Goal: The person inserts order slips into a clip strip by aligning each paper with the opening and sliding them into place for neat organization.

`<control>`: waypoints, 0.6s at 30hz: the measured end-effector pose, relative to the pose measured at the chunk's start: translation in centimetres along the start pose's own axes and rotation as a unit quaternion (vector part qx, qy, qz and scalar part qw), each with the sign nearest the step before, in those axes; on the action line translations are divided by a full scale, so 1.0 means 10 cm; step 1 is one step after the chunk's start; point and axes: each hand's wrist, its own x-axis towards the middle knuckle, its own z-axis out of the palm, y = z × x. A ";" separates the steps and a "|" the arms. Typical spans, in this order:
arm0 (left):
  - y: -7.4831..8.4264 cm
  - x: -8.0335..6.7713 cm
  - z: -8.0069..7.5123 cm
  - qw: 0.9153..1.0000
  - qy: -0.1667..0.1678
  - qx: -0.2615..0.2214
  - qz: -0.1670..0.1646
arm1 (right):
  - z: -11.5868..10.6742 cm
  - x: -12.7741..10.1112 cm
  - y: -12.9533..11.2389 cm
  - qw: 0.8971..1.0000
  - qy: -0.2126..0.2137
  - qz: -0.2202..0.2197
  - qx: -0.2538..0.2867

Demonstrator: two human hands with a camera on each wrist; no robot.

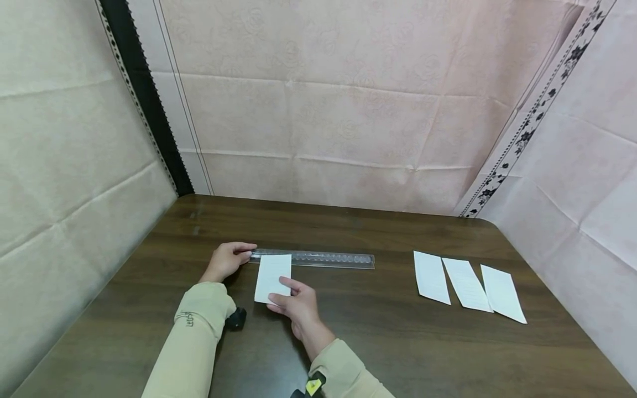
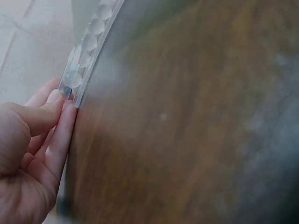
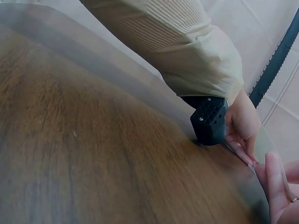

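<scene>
Left hand [image 1: 226,261] pinching end of clear plastic ruler [image 1: 318,258]; right hand [image 1: 297,305] gripping white paper slip [image 1: 272,278] just beside it on brown wooden desk [image 1: 378,337].

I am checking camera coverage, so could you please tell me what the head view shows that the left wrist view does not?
Only the head view shows the right hand holding a paper slip, plus three slips lying apart to the right. Only the left wrist view shows close up the fingertips pinching the ruler's end. Both show the left hand, clear ruler and wooden table.
</scene>
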 end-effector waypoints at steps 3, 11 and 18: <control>0.00 0.00 0.00 1.000 -0.001 0.004 0.001 | 0.02 -0.01 0.00 1.000 -0.003 0.003 0.001; 0.01 0.00 -0.01 1.000 0.003 0.012 0.003 | 0.09 -0.02 0.01 1.000 -0.013 0.015 0.010; 0.00 0.00 -0.01 1.000 0.006 0.003 0.008 | 0.12 0.00 0.02 1.000 -0.014 0.023 0.012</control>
